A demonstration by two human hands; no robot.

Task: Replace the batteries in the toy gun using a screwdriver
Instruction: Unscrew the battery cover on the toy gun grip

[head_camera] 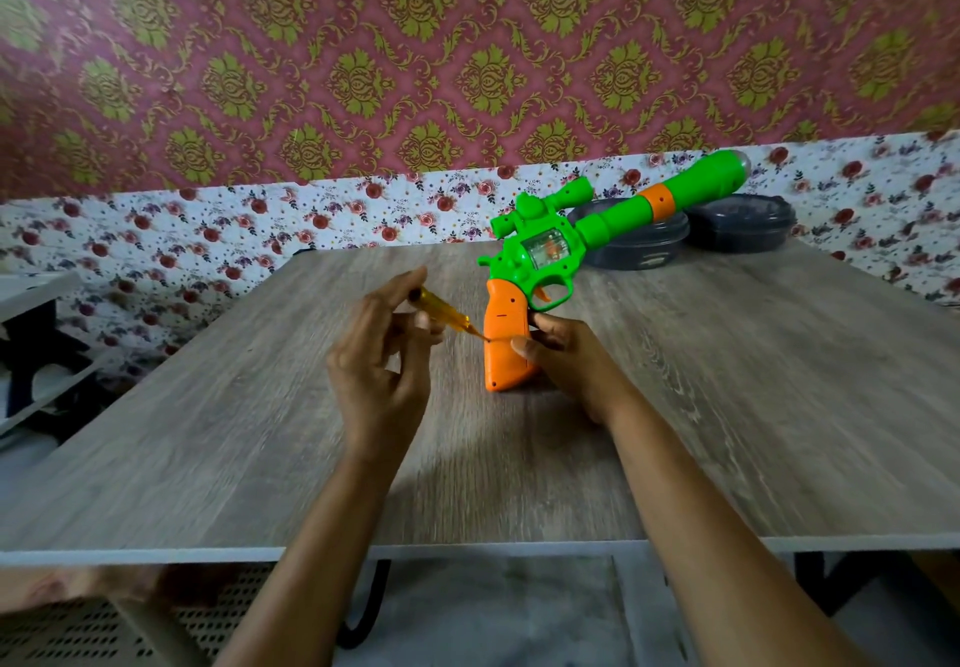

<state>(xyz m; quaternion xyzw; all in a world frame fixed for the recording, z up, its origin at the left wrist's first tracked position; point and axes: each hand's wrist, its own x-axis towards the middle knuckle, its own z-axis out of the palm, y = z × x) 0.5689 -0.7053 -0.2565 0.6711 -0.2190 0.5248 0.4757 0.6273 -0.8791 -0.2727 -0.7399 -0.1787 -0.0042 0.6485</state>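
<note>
Patterned wallpaper (467, 43) in maroon and olive fills the upper half, smeared with blur towards the corners. A floral band (208, 230) runs below it. The grey wood-grain worktop (727, 432) spreads across the middle. Its near edge cuts off what is beneath, where only a perforated panel and dark frame parts show dimly.

The toy gun (550, 251) stands on the worktop right of centre, butt down and barrel slanting up to the right. Its body, scope and long barrel are bright green, with an orange ring on the barrel and a clear dome at the muzzle. A see-through window sits above the orange trigger. The orange grip (504, 349) has a small slot and small holes in its face. Its right edge is hidden behind fingers.

Two dark round containers (737, 225) sit at the far edge, the left one partly covered by the barrel. What they contain cannot be made out.

The right hand (566, 360) wraps the grip from the right, thumb pressed on its face. The left hand (379, 375) pinches the screwdriver (441, 310) between thumb and fingertips, the other fingers loosely spread. The handle is amber and translucent. The thin shaft is hard to make out, and its tip meets the grip's left edge about halfway up. No screw can be told apart there.
</note>
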